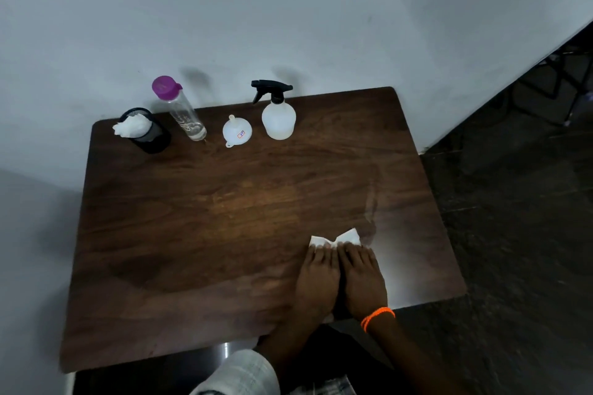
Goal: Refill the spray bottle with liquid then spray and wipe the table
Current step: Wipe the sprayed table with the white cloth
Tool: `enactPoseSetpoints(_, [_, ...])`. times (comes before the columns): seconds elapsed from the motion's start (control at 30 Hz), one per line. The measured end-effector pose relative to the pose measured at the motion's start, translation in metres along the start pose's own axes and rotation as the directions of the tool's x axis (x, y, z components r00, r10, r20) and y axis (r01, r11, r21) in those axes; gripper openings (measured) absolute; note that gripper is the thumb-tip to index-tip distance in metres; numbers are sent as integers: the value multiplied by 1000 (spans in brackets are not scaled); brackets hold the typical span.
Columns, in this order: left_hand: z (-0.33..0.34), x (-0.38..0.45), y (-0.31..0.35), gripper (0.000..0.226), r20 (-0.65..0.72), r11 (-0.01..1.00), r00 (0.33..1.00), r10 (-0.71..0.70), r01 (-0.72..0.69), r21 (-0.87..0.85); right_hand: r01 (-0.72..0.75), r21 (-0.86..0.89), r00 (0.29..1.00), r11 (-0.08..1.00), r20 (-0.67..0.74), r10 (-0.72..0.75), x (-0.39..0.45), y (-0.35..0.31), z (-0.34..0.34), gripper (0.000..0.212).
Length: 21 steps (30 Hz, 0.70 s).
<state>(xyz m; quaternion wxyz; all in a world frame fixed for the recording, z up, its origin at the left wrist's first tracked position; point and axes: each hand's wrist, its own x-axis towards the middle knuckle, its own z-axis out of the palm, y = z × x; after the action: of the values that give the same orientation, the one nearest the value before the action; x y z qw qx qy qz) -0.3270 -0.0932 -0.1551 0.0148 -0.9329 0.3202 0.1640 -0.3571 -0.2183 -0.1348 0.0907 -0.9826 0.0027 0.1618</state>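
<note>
Both hands, left hand (317, 279) and right hand (364, 279), press flat with straight fingers on the white tissue (335, 239) near the table's (192, 234) right front edge, where damp paper may tear or slide off

The table (199, 218) has a dark wood-grain top with a smooth, slightly glossy finish that reflects light near its middle and right side. The tissue (335, 239) is thin white paper, soft and matt. The spray bottle (278, 120) is cloudy white plastic with a black plastic trigger head. The funnel (236, 131) is white plastic. The water bottle (186, 115) is clear and glossy with a purple plastic cap. The holder (150, 136) is black mesh and holds crumpled white paper.
</note>
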Motion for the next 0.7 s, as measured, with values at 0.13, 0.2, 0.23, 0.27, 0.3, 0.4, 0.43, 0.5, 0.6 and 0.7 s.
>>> enactPoseSetpoints(0.13, [-9,-1,-2,64,43,994,995,-94,96,-52,-1,-30,1000,1000,-31,0,14,-4,-6,63])
enactPoseSetpoints(0.2, [-10,-10,-11,64,37,984,987,-155,157,-78,44,-25,999,999,13,-44,16,-16,-6,63])
enactPoseSetpoints(0.23, [-9,-15,-17,64,31,980,983,-179,181,-86,69,-30,997,997,37,-68,16,-23,-4,65])
enactPoseSetpoints(0.27, [-8,-19,-22,64,33,976,980,-194,197,-98,90,-36,994,995,58,-88,15,-29,-2,68])
enactPoseSetpoints(0.3, [-4,-27,-30,63,42,972,978,-205,209,-106,117,-40,991,992,76,-114,14,-38,0,71])
enactPoseSetpoints(0.4, [5,-59,-56,63,69,961,969,-238,245,-131,192,-36,976,981,112,-187,3,-71,12,79])
enactPoseSetpoints(0.43, [7,-73,-65,63,77,954,966,-249,258,-153,211,-33,971,977,121,-206,-1,-84,16,81])
enactPoseSetpoints(0.5, [13,-97,-83,54,52,936,961,-271,276,-217,243,-28,961,970,142,-237,-9,-109,24,82])
enactPoseSetpoints(0.6, [21,-130,-113,41,10,909,947,-322,312,-276,303,-65,942,951,170,-288,-10,-153,30,85])
enactPoseSetpoints(0.7, [30,-161,-152,51,66,834,889,-454,450,-321,367,-64,922,928,161,-353,-3,-201,34,77])
